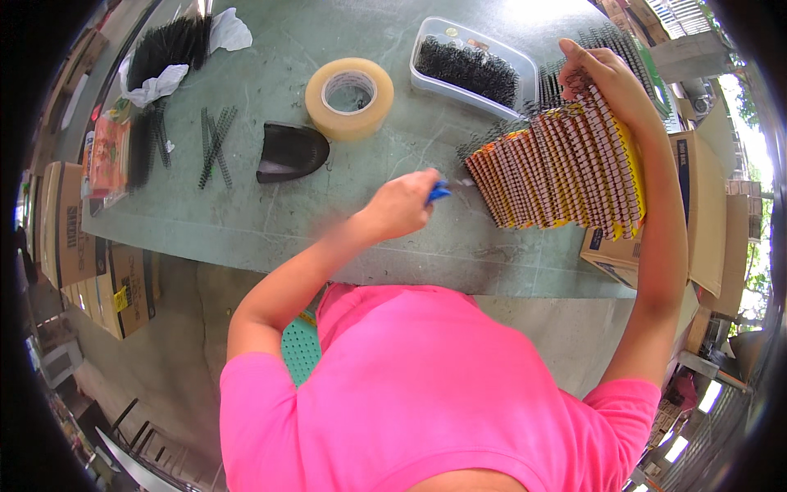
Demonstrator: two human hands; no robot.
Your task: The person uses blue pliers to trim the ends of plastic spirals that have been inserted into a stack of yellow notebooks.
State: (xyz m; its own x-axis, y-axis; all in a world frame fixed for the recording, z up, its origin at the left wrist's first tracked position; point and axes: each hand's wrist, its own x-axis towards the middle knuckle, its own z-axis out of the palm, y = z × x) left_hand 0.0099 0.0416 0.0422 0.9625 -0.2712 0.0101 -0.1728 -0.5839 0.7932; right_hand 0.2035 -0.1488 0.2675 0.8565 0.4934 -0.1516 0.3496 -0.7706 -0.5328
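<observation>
Pink fills the near side, a T-shirt pressed up close to the greenish table, and the two hands are working well apart. Over on the right, the right hand is clamped on the far end of a fanned stack of coil-bound booklets, thumb up, wire ends bunched beneath the fingers! That stack sits on the table's right side, its spines lined up in ridges, yellow showing along the right end. Across to the left hand, closed around a small blue-handled tool just short of the stack's left edge; the tip is too blurred to identify. Beyond them, a clear plastic tub brims with black coils. Leftward, a fat roll of tape lies near a black, round-ended holder, then crossed coils, while an open carton stands at far right.
</observation>
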